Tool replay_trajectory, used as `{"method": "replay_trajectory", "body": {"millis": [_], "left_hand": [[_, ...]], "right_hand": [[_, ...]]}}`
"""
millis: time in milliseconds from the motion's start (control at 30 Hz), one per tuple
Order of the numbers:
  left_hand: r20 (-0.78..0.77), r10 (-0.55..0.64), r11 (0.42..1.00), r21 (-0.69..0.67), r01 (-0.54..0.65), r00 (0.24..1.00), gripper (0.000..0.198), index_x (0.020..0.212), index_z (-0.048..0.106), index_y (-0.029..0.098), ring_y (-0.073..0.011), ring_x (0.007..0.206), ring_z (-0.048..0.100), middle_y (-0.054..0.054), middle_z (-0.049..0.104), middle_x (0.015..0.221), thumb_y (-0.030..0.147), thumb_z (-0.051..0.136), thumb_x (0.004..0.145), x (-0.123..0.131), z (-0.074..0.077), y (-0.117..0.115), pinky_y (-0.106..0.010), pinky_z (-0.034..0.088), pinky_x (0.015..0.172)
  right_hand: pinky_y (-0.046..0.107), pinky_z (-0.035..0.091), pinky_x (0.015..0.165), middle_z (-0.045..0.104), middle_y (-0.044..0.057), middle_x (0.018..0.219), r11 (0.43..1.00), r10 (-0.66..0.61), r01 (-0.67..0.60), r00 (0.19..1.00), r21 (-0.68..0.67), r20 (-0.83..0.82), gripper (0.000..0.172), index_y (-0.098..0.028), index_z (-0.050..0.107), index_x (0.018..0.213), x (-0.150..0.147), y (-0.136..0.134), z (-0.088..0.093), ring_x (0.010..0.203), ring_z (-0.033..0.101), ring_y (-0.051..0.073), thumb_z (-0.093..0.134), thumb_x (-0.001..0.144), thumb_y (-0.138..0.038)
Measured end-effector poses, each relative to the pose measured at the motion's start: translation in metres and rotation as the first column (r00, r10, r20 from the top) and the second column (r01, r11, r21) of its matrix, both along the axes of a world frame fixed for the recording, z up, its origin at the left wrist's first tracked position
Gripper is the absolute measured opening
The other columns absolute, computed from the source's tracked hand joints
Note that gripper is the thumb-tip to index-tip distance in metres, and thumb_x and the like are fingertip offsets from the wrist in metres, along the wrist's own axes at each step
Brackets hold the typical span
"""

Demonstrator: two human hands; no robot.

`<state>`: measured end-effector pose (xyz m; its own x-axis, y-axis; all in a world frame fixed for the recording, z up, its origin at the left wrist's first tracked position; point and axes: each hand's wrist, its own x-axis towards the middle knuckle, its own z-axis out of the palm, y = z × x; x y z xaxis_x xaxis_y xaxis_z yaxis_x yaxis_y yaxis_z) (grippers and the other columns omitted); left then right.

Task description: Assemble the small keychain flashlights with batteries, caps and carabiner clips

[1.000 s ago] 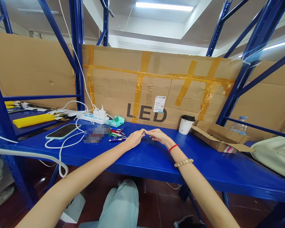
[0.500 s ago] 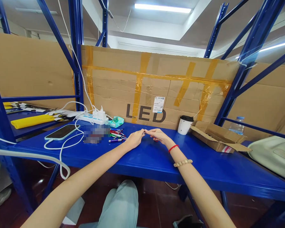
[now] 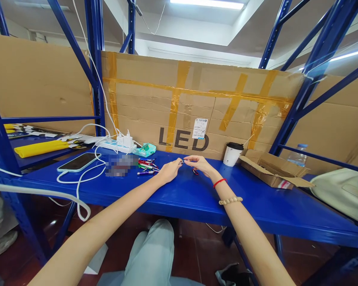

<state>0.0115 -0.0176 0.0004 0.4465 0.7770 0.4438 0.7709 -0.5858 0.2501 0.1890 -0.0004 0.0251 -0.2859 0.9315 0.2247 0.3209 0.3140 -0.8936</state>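
Observation:
Above the middle of the blue table [image 3: 179, 198], my left hand [image 3: 170, 170] and my right hand [image 3: 199, 163] meet at the fingertips. Both are closed in a pinch around a small shiny metallic piece [image 3: 181, 161], too small to name. On the table just under my right hand lies a small red item [image 3: 195, 172]. Left of my left hand is a loose group of several slim metallic pieces [image 3: 146, 166] in red, green, blue and purple. A red string and a beaded bracelet are on my right wrist.
At the left are a charging phone [image 3: 79, 162], white cables, a power strip [image 3: 116, 146] and a green packet [image 3: 145, 149]. A lidded cup [image 3: 233, 154] and an open cardboard box [image 3: 274, 171] stand at the right. A tall cardboard panel [image 3: 137, 107] lines the back.
My right hand's fingers have shifted slightly and more of the small metallic piece shows between my hands. The red item below is more visible. The camera view has moved slightly.

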Motion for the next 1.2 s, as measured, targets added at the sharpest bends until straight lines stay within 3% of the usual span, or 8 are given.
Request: {"method": "replay_trajectory", "body": {"millis": [333,733,933,1200], "left_hand": [[-0.054,0.032,0.999,-0.027,-0.033,0.998,0.029,0.110,0.039,0.021,-0.0267,0.095,0.061,-0.010,0.064,0.102,0.033,0.020,0.093,0.000,0.004,-0.004,-0.034,0.047,0.071],[-0.018,-0.078,0.996,-0.049,0.077,0.997,0.030,0.114,0.040,0.024,-0.0236,0.092,0.061,-0.006,0.064,0.099,0.036,0.021,0.093,-0.001,0.004,-0.009,-0.031,0.045,0.074],[0.013,-0.077,0.994,-0.073,0.078,0.997,0.028,0.107,0.043,0.023,-0.0219,0.090,0.061,-0.006,0.063,0.098,0.036,0.023,0.093,-0.003,0.001,-0.012,-0.028,0.045,0.070],[0.071,-0.016,0.999,-0.038,0.019,0.997,0.026,0.105,0.044,0.022,-0.0236,0.088,0.062,-0.008,0.064,0.096,0.032,0.025,0.092,-0.010,-0.005,-0.016,-0.030,0.046,0.069]], "right_hand": [[0.018,0.035,0.044,0.066,0.005,0.072,0.994,0.054,-0.056,0.998,0.094,0.017,0.044,-0.014,0.070,0.091,-0.001,0.006,-0.005,0.054,0.046,0.007,0.071,0.058,-0.044],[0.024,0.044,0.053,0.068,0.006,0.071,0.974,0.050,-0.050,0.999,0.220,0.008,0.041,-0.013,0.071,0.076,0.003,0.015,-0.010,0.057,0.056,0.012,0.075,0.050,-0.044],[0.023,0.039,0.045,0.064,0.004,0.057,0.973,0.031,-0.037,0.999,0.229,0.032,0.039,-0.013,0.069,0.069,0.000,0.014,-0.012,0.050,0.052,0.011,0.074,0.049,-0.046],[0.019,0.034,0.040,0.059,0.002,0.051,0.966,0.056,-0.072,0.996,0.247,0.072,0.036,-0.012,0.067,0.063,-0.018,0.003,0.000,0.046,0.047,0.008,0.073,0.050,-0.045]]}}
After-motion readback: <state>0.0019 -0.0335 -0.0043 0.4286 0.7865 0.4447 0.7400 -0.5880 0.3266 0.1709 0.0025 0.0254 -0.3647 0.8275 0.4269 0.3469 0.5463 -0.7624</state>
